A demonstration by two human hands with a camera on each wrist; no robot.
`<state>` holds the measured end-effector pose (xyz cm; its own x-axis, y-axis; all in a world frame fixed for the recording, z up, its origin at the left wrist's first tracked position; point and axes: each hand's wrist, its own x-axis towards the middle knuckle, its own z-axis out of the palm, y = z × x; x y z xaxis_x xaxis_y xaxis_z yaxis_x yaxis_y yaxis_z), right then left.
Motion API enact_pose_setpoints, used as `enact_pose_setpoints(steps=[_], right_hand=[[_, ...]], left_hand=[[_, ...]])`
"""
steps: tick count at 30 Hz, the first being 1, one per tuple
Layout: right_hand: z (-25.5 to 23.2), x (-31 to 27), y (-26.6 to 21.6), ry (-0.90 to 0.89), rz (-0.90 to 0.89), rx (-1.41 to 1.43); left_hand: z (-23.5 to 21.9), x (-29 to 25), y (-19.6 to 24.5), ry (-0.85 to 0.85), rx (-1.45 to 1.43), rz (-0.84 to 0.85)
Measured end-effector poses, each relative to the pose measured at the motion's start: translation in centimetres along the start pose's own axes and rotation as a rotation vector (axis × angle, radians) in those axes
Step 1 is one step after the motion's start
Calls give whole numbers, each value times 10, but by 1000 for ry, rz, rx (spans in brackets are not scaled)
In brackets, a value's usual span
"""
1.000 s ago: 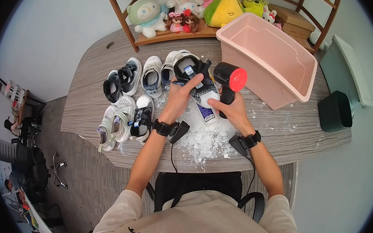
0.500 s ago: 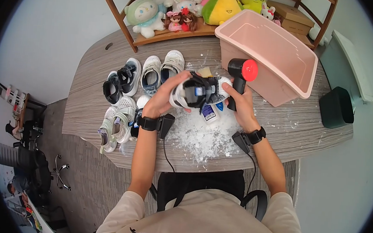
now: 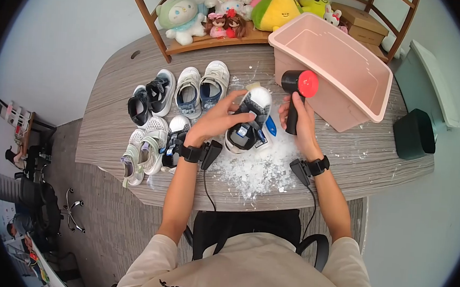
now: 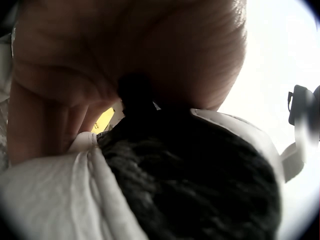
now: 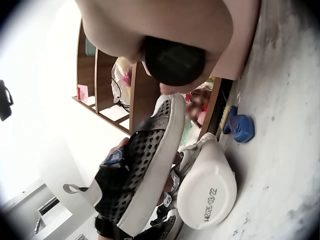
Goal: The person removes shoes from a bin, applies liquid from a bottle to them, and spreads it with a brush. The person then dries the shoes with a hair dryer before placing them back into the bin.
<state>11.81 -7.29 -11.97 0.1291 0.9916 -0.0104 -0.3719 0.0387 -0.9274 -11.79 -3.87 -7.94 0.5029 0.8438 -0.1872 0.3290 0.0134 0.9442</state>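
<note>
My left hand (image 3: 215,120) grips a black-and-white child's shoe (image 3: 258,100) over the table, its white toe pointing away from me. In the right wrist view the shoe's perforated side (image 5: 145,160) and thick white sole show. Close up in the left wrist view are its dark lining (image 4: 200,175) and pale heel. To the right, my right hand (image 3: 305,128) holds a black hair dryer (image 3: 292,81) by its handle, the red round end up. A white bottle (image 5: 207,195) lies on the table beneath the shoe, beside a blue-handled brush (image 3: 271,126).
White flakes (image 3: 252,174) are scattered over the table's front middle. Several children's shoes (image 3: 188,92) stand in rows at left. A pink bin (image 3: 324,91) and a dark green bin (image 3: 414,136) are at right. Behind, a wooden shelf (image 3: 210,43) holds plush toys.
The shoe has turned in my left hand, from toe towards the right hand to toe pointing away. My right hand has come off the toe and keeps the hair dryer, now slightly to the right.
</note>
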Motion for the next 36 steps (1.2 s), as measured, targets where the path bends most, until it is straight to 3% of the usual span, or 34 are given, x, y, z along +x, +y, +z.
enact_pose_setpoints(steps=[6, 8, 12, 18, 24, 31, 36], right_hand=[[-5, -4, 3, -254, 143, 190], [-3, -6, 1, -373, 169, 148], [-2, -6, 4, -426, 95, 10], [1, -9, -2, -422, 138, -20], [3, -10, -3, -386, 104, 12], [3, -11, -9, -335, 91, 33], [7, -12, -11, -289, 154, 62]], left_hand=[[5, 0, 1, 121, 27, -19], [6, 3, -2, 126, 3, -6], [8, 2, 2, 113, -1, 28], [7, 3, -1, 74, 21, 24], [10, 10, -7, 163, -70, 97], [10, -1, 17, 187, -67, 103], [8, 3, 5, 279, -285, 139]])
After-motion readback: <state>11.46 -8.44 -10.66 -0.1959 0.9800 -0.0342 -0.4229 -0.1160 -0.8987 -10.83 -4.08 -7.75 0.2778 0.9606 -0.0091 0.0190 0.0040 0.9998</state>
